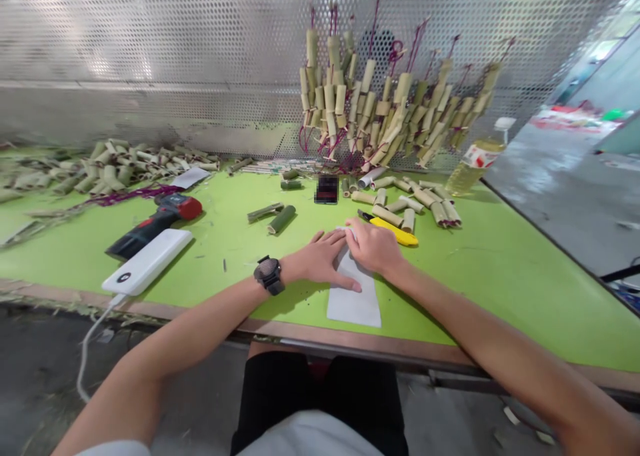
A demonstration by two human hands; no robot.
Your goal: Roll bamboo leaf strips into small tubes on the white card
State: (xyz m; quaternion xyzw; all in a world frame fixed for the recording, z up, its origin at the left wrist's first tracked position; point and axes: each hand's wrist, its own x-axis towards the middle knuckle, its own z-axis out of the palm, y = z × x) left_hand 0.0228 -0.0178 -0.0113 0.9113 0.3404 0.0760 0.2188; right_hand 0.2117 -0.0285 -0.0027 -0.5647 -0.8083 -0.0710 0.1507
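A white paper strip (356, 299) lies on the green table (500, 276) in front of me. My left hand (320, 259) rests flat on its upper part, fingers stretched out, a black watch on the wrist. My right hand (373, 246) presses the far end of the strip with curled fingers; whether it grips the paper is hidden. A yellow utility knife (395, 233) lies just beyond my right hand.
Cut bamboo tubes (415, 203) lie past the knife, more are heaped at far left (115, 166), strung bundles (390, 109) hang on the perforated wall. A red drill (160, 219), white power bank (147, 261), phone (327, 189), oil bottle (475, 163) and two green bamboo pieces (280, 216) are around.
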